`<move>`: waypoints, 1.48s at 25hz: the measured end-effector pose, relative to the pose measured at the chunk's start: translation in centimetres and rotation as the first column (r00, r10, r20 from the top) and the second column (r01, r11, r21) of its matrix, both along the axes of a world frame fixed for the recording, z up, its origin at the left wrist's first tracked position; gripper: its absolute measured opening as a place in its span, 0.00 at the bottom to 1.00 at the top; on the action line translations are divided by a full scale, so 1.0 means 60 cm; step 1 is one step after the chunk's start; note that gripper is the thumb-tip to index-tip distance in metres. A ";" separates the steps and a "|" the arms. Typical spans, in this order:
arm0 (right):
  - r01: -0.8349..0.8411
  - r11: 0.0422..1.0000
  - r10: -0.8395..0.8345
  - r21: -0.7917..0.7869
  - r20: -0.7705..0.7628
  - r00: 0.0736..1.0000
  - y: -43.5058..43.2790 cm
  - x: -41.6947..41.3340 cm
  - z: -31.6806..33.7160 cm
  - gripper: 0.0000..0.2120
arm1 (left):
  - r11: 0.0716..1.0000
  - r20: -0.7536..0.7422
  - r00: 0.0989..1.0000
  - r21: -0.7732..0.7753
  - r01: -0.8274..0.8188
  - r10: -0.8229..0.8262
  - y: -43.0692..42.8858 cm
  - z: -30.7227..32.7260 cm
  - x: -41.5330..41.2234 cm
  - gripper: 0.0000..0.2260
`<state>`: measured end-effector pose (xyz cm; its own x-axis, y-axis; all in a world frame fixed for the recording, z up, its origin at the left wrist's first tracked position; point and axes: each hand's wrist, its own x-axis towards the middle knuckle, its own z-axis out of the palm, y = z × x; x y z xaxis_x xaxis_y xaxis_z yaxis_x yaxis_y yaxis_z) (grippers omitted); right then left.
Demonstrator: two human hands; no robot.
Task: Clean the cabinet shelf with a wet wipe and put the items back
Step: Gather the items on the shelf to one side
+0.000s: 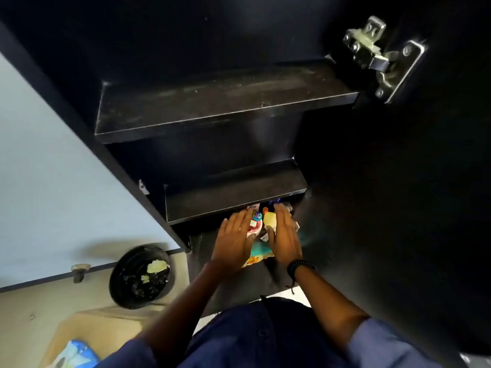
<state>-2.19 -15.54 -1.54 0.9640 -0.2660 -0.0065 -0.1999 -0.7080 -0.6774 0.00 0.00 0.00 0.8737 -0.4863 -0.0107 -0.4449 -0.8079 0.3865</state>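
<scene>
I look down into a black cabinet with two bare shelves, an upper shelf (223, 102) and a lower shelf (233, 192). Below them, on the cabinet floor, lies a cluster of small items: a white and pink container (253, 227), a yellow bottle (270, 218) and a teal packet (261, 249). My left hand (233, 240) lies flat against the left side of the cluster, fingers spread. My right hand (285, 235) presses the right side, fingers extended. Both hands bracket the items between them. A wet-wipe pack (73, 354) lies at the lower left.
The open cabinet door (398, 181) stands at the right with a metal hinge (382, 57). A black bin (142, 276) holding crumpled wipes stands on the floor at the left. A cardboard box (87, 333) sits at the lower left.
</scene>
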 end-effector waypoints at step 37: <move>-0.515 0.797 0.293 -0.317 -0.543 0.787 0.076 0.150 0.041 0.16 | 0.903 -0.426 0.827 -0.048 -0.426 0.367 0.142 -0.007 0.103 0.10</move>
